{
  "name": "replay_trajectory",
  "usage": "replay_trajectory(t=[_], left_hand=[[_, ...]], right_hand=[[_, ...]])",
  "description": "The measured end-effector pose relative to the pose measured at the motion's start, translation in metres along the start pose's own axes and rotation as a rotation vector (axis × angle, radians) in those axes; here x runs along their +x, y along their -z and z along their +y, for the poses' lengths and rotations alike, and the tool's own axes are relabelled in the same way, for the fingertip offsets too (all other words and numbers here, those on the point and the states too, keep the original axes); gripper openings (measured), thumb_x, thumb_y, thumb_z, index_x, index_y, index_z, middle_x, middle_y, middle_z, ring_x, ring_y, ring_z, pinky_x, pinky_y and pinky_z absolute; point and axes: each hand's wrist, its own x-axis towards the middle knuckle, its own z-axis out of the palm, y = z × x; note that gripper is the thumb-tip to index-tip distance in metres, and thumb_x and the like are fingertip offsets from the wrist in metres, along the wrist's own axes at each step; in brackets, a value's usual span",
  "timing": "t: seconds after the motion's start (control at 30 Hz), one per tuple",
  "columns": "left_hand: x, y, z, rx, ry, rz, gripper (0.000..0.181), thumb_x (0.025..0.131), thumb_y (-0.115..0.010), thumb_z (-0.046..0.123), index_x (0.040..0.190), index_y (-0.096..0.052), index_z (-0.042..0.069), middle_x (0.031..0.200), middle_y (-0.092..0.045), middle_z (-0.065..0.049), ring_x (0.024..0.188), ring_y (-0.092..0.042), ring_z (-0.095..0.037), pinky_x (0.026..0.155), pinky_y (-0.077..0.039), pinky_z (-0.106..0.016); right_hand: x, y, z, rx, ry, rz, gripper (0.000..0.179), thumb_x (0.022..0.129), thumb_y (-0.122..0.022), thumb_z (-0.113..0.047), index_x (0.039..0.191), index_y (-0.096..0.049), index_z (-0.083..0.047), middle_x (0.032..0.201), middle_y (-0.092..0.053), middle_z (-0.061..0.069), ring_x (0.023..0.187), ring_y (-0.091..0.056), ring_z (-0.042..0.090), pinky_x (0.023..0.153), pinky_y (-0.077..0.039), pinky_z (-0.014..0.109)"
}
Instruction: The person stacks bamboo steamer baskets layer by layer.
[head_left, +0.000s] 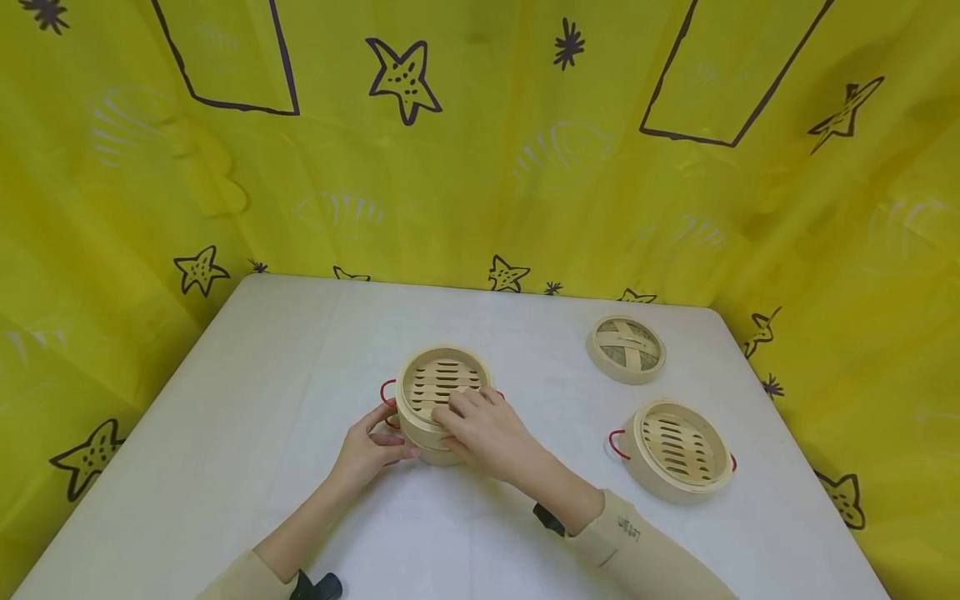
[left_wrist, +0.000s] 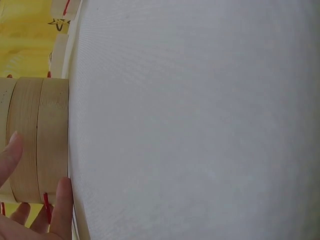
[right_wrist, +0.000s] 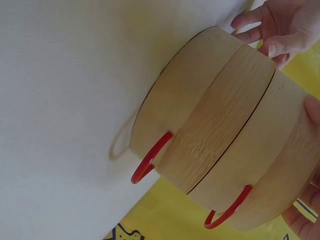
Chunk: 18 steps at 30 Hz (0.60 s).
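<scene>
Two round bamboo steamer baskets are stacked near the middle of the table. The upper basket shows its slatted floor, and the lower basket sits flush beneath it on the white cloth. Each has red loop handles, plain in the right wrist view. My left hand holds the stack's left side, thumb on the front wall and fingers round by the red handles. From the right, my right hand grips the upper basket's rim, fingers over the edge inside and thumb outside.
At the right of the table stands another steamer basket with red handles. Behind it lies a woven bamboo lid. A yellow patterned curtain hangs round the table's back and sides.
</scene>
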Motion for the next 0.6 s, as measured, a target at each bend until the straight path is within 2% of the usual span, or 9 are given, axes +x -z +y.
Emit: replay_trajectory(t=[0.33,0.6], left_hand=[[0.001,0.000,-0.001,0.004,0.006,0.000,0.082,0.064,-0.080,0.001,0.136,-0.041,0.006,0.126,-0.045,-0.015,0.080,-0.060,-0.015,0.064,-0.054,-0.025],[0.000,-0.001,0.002,0.012,0.005,0.009,0.081,0.064,-0.081,0.002,0.134,-0.043,0.006,0.123,-0.046,-0.015,0.079,-0.060,-0.015,0.063,-0.054,-0.024]], right_hand=[[-0.011,0.000,0.009,0.017,0.001,0.017,0.037,0.080,-0.069,-0.029,0.114,-0.055,-0.023,0.104,-0.054,-0.002,0.105,-0.050,0.018,0.088,-0.039,0.036],[-0.020,0.007,0.017,0.024,-0.023,0.049,0.039,0.079,-0.070,-0.028,0.114,-0.054,-0.020,0.110,-0.054,0.003,0.101,-0.052,0.020,0.088,-0.040,0.038]])
